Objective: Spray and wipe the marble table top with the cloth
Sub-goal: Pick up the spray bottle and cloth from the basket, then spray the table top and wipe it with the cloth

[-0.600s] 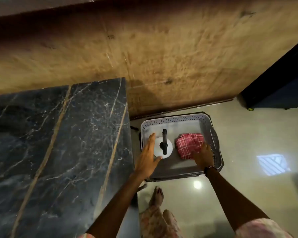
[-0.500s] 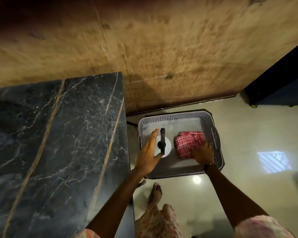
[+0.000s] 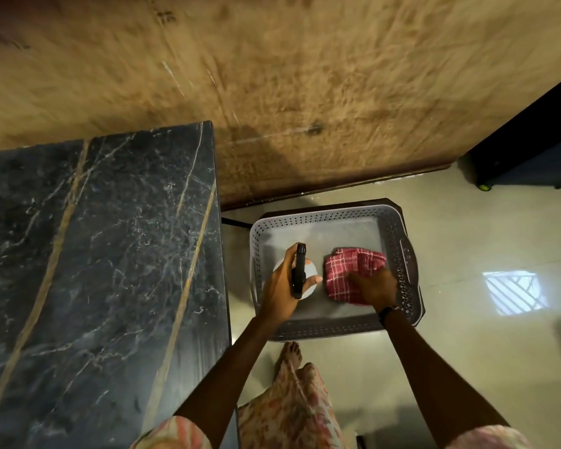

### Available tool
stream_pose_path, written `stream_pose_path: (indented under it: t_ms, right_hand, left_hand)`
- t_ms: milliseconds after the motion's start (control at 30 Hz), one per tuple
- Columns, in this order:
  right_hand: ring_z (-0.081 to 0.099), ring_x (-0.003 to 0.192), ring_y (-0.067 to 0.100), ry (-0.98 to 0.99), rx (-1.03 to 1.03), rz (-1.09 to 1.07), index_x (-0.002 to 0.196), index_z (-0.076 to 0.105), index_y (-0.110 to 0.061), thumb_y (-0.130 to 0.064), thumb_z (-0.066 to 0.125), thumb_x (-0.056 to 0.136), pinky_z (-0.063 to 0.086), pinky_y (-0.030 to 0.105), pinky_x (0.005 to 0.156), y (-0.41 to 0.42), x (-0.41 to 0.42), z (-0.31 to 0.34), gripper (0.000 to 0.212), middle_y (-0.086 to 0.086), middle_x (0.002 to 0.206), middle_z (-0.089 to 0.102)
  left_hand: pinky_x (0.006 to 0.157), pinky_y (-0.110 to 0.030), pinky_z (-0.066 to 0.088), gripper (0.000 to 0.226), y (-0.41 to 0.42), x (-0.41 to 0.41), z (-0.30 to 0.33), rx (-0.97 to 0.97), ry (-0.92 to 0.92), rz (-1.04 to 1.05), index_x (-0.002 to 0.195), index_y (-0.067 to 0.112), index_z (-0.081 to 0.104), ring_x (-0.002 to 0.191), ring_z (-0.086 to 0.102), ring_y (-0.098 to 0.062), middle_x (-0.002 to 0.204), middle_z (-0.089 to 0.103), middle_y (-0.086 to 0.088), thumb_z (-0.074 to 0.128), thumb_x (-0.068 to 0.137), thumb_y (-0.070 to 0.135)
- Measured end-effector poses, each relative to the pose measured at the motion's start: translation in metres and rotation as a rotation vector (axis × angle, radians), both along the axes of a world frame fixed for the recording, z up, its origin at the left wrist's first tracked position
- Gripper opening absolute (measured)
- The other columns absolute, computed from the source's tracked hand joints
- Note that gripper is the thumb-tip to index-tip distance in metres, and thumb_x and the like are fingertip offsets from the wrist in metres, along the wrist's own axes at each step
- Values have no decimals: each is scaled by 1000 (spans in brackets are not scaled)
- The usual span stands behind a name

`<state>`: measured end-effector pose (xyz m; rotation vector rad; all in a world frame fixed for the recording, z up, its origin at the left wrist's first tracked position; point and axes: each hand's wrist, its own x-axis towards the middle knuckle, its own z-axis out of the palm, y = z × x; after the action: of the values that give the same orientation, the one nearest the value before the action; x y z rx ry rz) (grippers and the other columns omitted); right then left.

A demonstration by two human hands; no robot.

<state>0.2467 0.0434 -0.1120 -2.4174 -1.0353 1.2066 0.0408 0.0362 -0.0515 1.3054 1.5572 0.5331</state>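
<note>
we are at the pick-up step: both tools sit in the grey perforated basket on the floor, just beside the end of the dark marble table top, which stands higher and to the left. our left hand is wrapped around the white spray bottle, thumb on the near side and fingers curled round the far side below the black trigger head; it looks like a closing grasp, though we cannot tell how firmly it has settled. our right hand lies flat on the folded red checked cloth, fingers spread and pressing down, not visibly pinched round any fold. to do this well, we would judge it best to grip the bottle by its neck so the index finger can reach the trigger, lift it straight up clear of the basket wall, and gather the cloth into the palm so no corner drags. the bottle's body is mostly hidden under the hand, so its fill level cannot be read; the table's left part is cut off, and the wood panel behind is smeared by blur.
</note>
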Motion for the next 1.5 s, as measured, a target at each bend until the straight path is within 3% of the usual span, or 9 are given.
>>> stream_pose_path:
  t_ms: [233, 367, 467, 633, 800, 900, 1067, 1300, 1500]
  right_hand:
    - [63, 88, 22, 173, 148, 171, 112, 62, 2, -10, 73, 81, 46, 12, 65, -3, -3, 43, 36, 19, 106, 68]
    - [65, 99, 25, 390, 141, 109, 116, 60, -13, -15, 71, 83, 52, 36, 86, -5, -11, 83, 35, 12, 113, 67]
    - [65, 104, 23, 559, 211, 14, 123, 58, -20, -24, 71, 82, 50, 48, 94, -10, -32, 128, 43, 7, 118, 67]
    - [66, 105, 22, 810, 375, -106, 128, 55, -25, -25, 66, 86, 53, 43, 88, -29, -107, 208, 43, 2, 118, 68]
    - [65, 106, 27, 1102, 360, -274, 129, 53, -15, -24, 64, 84, 53, 39, 83, -65, -219, 249, 47, 12, 118, 67]
    - [63, 110, 30, 1243, 303, -331, 130, 54, -10, -24, 60, 89, 53, 43, 89, -93, -293, 258, 44, 16, 120, 65]
    - [67, 102, 29, 1311, 188, -304, 124, 58, -6, -21, 55, 92, 58, 38, 77, -141, -397, 265, 35, 18, 115, 68]
    - [68, 101, 27, 1330, 60, -164, 121, 60, -7, -28, 52, 95, 58, 38, 79, -194, -493, 264, 35, 17, 112, 69]
    - [63, 112, 30, 1317, 2, -31, 127, 58, -6, -35, 55, 94, 53, 45, 93, -210, -535, 258, 44, 18, 120, 65]
  left_hand:
    - [96, -41, 50, 70, -4, -12, 18, 91, 7, -76, 137, 16, 41, 114, 58, -24, 127, 60, -10, 65, 79, 49]
    - [87, -40, 53, 59, -9, -20, 57, 225, -16, 18, 127, 15, 50, 97, 65, -21, 110, 67, -9, 56, 84, 55]
    - [98, -29, 47, 56, -16, -37, 97, 314, -162, 72, 127, 17, 51, 111, 58, -10, 120, 62, 0, 53, 86, 56]
    - [77, -14, 47, 42, -42, -93, 166, 301, -374, 177, 114, 23, 58, 71, 63, -3, 75, 65, 11, 58, 80, 47]
    - [54, -26, 44, 39, -87, -165, 220, 392, -525, 197, 91, 11, 60, 48, 46, -8, 66, 55, 1, 60, 83, 50]
    - [45, -25, 36, 39, -123, -223, 229, 368, -474, 278, 90, 21, 63, 41, 38, -9, 51, 44, 1, 60, 79, 58]
    - [38, -21, 27, 54, -181, -323, 220, 267, -368, 434, 92, -4, 63, 35, 30, -8, 43, 37, 6, 60, 80, 49]
    - [48, -22, 40, 40, -246, -415, 217, 190, -169, 546, 54, 16, 62, 40, 49, -9, 46, 56, 1, 70, 72, 51]
    - [48, -22, 42, 49, -272, -451, 223, 156, -135, 615, 66, 0, 65, 44, 50, -10, 51, 56, -3, 73, 73, 47]
